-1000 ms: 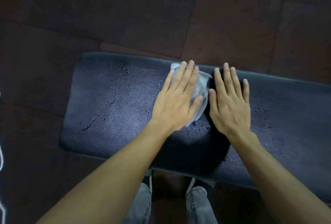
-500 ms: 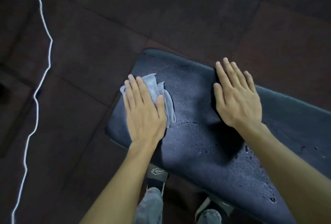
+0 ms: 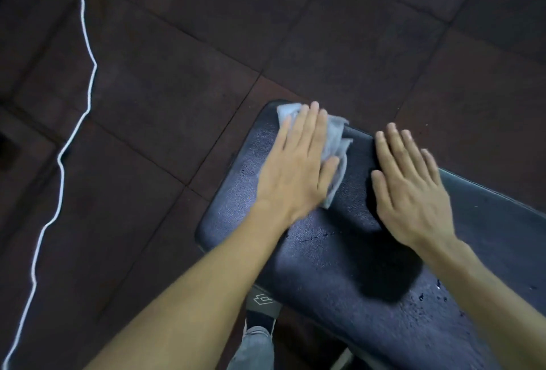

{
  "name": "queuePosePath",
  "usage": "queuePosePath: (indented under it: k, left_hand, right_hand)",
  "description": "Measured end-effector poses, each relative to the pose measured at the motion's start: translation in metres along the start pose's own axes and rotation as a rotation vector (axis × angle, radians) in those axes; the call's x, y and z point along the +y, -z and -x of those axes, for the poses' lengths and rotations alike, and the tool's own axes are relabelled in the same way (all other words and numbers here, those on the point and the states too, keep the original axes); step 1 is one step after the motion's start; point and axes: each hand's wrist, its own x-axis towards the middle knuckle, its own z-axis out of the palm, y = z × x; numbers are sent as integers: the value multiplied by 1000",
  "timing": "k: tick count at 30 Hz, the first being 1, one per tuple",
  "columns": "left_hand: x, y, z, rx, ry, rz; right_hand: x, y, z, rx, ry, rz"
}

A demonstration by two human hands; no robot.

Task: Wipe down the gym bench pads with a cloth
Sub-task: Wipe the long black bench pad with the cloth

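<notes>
A black padded gym bench pad (image 3: 339, 275) runs from the middle of the view toward the lower right, with water droplets on its right part. A crumpled grey cloth (image 3: 336, 142) lies on the pad's far left corner. My left hand (image 3: 295, 165) presses flat on the cloth with straight fingers, covering most of it. My right hand (image 3: 410, 189) rests flat on the pad just to the right of the cloth, fingers straight, holding nothing.
Dark rubber floor tiles (image 3: 177, 74) surround the bench. A white cord (image 3: 62, 162) snakes across the floor at the left. My shoe (image 3: 263, 304) and jeans leg (image 3: 254, 349) show below the pad's near edge.
My left hand slid the cloth from the pad's near left edge up to its far left corner. My right hand stays flat on the pad beside it.
</notes>
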Motion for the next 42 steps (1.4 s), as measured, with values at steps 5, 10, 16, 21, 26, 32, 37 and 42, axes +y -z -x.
queuePosePath:
  k: [5, 10, 16, 21, 26, 32, 37, 42]
  left_hand:
    - [4, 1, 55, -16, 253, 89]
    - [16, -1, -21, 61, 435, 22]
    - [24, -5, -18, -1, -16, -10]
    - [32, -3, 51, -22, 100, 69]
    - [16, -3, 44, 78, 657, 34]
    - [32, -6, -23, 58, 387, -17]
    - [43, -2, 46, -66, -85, -5]
    - [10, 0, 92, -14, 365, 70]
  right_hand:
    - [-4, -1, 0, 19, -8, -7]
    - [0, -4, 0, 67, 3, -60]
    - [4, -9, 1, 83, 11, -41]
    - [3, -7, 2, 72, 26, -42]
    - [5, -7, 0, 71, 39, -36]
    - [7, -9, 0, 74, 41, -71]
    - [7, -8, 2, 76, 53, -86]
    - [5, -6, 2, 89, 45, -84]
